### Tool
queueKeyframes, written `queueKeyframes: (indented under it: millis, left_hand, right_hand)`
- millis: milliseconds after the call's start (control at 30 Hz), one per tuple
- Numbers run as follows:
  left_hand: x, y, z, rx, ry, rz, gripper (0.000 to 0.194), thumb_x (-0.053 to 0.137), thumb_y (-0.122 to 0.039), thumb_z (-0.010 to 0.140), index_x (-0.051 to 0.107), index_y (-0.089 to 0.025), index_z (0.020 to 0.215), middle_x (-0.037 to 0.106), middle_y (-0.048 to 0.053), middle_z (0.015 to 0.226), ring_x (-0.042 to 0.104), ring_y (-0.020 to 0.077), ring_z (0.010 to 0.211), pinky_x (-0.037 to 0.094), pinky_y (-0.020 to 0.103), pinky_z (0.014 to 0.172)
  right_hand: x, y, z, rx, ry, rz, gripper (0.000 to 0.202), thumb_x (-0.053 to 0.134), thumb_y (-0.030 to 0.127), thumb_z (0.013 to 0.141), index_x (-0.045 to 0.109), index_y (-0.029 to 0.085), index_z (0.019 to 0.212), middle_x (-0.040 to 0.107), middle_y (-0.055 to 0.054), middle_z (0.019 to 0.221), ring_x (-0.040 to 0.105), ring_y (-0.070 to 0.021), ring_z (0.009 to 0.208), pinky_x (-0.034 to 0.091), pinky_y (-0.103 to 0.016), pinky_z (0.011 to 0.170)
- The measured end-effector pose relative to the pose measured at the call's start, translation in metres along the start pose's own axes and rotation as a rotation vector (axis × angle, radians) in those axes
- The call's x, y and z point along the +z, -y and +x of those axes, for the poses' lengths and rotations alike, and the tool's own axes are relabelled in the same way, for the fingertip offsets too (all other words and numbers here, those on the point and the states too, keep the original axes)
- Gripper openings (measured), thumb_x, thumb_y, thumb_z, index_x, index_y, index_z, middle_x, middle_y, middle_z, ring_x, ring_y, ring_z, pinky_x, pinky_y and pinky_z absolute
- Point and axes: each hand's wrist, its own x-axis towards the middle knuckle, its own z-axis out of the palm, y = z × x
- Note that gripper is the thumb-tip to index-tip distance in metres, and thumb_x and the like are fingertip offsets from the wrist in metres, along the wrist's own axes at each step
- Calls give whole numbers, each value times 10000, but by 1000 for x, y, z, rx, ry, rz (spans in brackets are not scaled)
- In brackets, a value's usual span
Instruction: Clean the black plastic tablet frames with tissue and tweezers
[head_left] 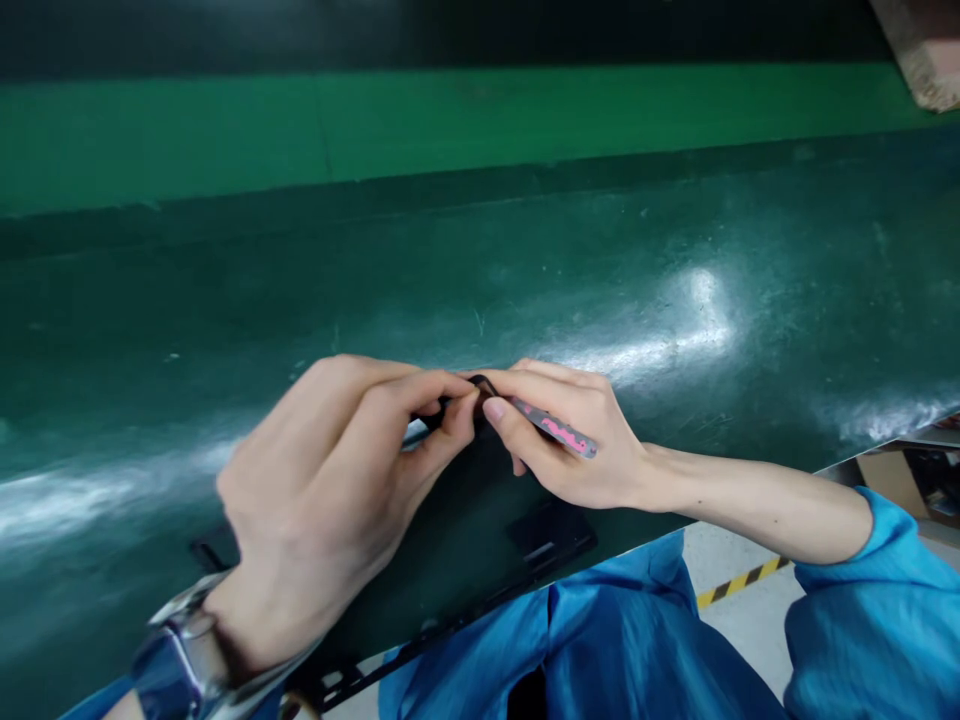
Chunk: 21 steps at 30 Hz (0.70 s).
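Note:
My left hand (pixel 330 470) pinches a small dark part (pixel 439 412) between thumb and fingers, above the green work surface. The part is mostly hidden by the fingertips. Close against it on the right, my right hand (pixel 577 430) is closed around a slim grey tool with pink markings (pixel 559 432), whose rear end points down to the right. The tool's working tip cannot be made out. Both hands' fingertips meet or nearly meet at the small part.
A dark flat object (pixel 551 535) lies below the hands near the front edge. Black perforated strips (pixel 337 685) run along that edge. A pale block (pixel 926 60) stands at the back right. A cardboard box (pixel 892 485) shows beyond the right edge.

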Motion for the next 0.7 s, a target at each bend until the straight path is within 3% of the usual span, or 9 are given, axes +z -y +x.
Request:
queueKeyframes:
  millis: [100,700]
  left_hand:
    - [-1,-1,1,163,58,188,106,779,-151,972,706,-196,1036,761,38,967,670,153,856,514,274,772]
    - [2,0,2,102,14,158,92,732,-165,1011,653,-190,972,672,-23,894,617,47,768,449,158,667]
  right_hand:
    - [1,1,-1,-16,14,-14,328,467,324,1180,736,137,1164,732,-14,885,651,-84,799,586,-229,814]
    - [-2,1,-1,-35,-7,7,309,510,291,1163,755,107,1203,753,-30,949,710,-82,859,607,-208,852]
